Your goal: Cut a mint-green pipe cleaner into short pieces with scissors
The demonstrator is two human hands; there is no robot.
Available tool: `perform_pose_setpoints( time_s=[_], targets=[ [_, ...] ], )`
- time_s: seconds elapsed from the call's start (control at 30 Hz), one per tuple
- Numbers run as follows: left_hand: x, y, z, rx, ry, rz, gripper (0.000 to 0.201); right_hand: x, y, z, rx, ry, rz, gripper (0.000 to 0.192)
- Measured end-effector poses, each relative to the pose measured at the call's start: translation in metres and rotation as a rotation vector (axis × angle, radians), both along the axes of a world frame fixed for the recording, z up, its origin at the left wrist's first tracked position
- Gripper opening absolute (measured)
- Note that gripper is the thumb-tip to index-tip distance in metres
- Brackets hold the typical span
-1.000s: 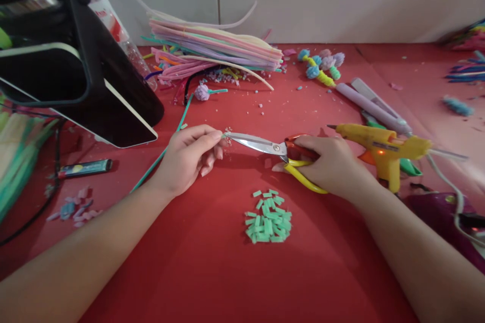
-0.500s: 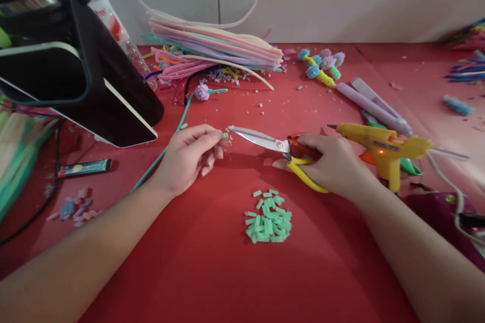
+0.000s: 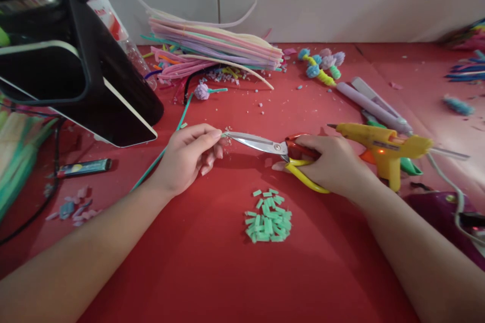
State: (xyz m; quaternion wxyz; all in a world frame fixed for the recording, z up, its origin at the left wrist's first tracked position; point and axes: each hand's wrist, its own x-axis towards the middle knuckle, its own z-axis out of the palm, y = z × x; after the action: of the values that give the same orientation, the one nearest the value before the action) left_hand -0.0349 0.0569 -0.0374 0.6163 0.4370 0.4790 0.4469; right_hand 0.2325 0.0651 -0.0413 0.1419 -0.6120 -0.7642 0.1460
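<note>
Pinched between the thumb and fingers of my left hand is a pale green pipe-cleaner piece, with only its tip showing. My right hand grips scissors by their red and yellow handles. The blade tips meet the green piece, and the blades look nearly closed. Tiny fluff scraps lie around the tips. Below, a pile of short green cut pieces rests on the red table. A long teal pipe cleaner runs behind my left wrist.
A yellow glue gun with a lit orange light stands right of my right hand, near a lilac flat-iron-like tool. At the back lies a bundle of pipe cleaners. A large black bottle leans at left, above a small tube.
The scissors have shifted slightly left, and their tips now reach the green piece at my left fingertips. The blades are closer together. My left hand has hardly moved.
</note>
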Motion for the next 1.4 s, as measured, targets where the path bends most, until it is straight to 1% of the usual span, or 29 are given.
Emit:
perform_pose_setpoints(
  time_s=[0.5,0.73,0.97,1.17,1.4],
  targets=[
    [-0.0012,0.0001,0.0000,-0.006,0.006,-0.029,0.019,-0.0010,0.0000,0.0016,-0.016,-0.009,-0.014,0.067],
    [0.0002,0.0002,0.0012,-0.023,0.031,-0.006,0.019,-0.0004,0.0005,0.0019,0.005,0.058,0.009,0.066],
    [-0.0014,0.0004,-0.0001,-0.039,0.028,0.002,0.018,0.0007,-0.0023,-0.0004,-0.014,0.110,-0.036,0.068],
    [-0.0011,0.0001,0.0004,-0.023,0.028,0.002,0.018,0.0017,-0.0005,-0.0025,0.002,0.059,-0.011,0.068],
    [-0.0007,-0.0008,0.0004,-0.009,0.039,0.001,0.018,0.0007,-0.0006,-0.0006,-0.007,0.042,-0.002,0.069]
  ],
)
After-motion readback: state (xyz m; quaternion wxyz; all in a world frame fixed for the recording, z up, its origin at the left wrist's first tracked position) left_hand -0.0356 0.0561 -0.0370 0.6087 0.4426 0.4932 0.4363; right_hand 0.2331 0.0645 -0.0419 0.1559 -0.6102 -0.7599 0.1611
